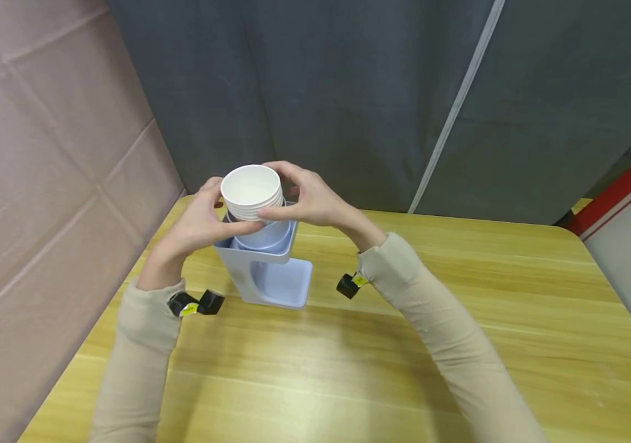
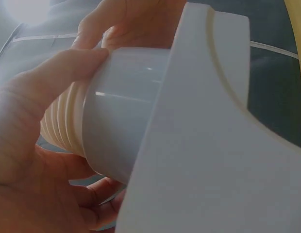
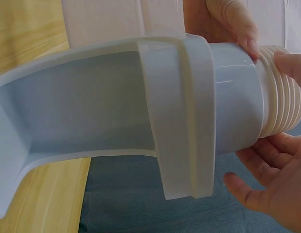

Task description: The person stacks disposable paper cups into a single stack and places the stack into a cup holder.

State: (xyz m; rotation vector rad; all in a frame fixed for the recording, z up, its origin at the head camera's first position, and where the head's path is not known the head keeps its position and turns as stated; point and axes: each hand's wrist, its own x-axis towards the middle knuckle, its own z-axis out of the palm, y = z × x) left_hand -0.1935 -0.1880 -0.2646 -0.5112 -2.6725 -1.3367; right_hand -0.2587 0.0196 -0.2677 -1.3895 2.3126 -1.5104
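A stack of several nested white paper cups (image 1: 251, 186) sits mouth up in the round holder (image 1: 264, 237) of a pale blue cup stand (image 1: 242, 271). In the head view, my left hand (image 1: 196, 218) grips the stack from the left, its thumb across the front. My right hand (image 1: 311, 195) holds the other side, with the thumb on the stacked rims. Both wrist views show the ribbed rims (image 2: 60, 119) projecting from the smooth holder (image 3: 235, 97). Some fingertips of the two hands are hidden behind the cups.
The stand rests toward the back left of a wooden table (image 1: 304, 369). A dark grey curtain (image 1: 315, 104) hangs behind it, and a pinkish padded wall (image 1: 55, 166) borders the left side. A red-edged white panel (image 1: 625, 197) is at the right.
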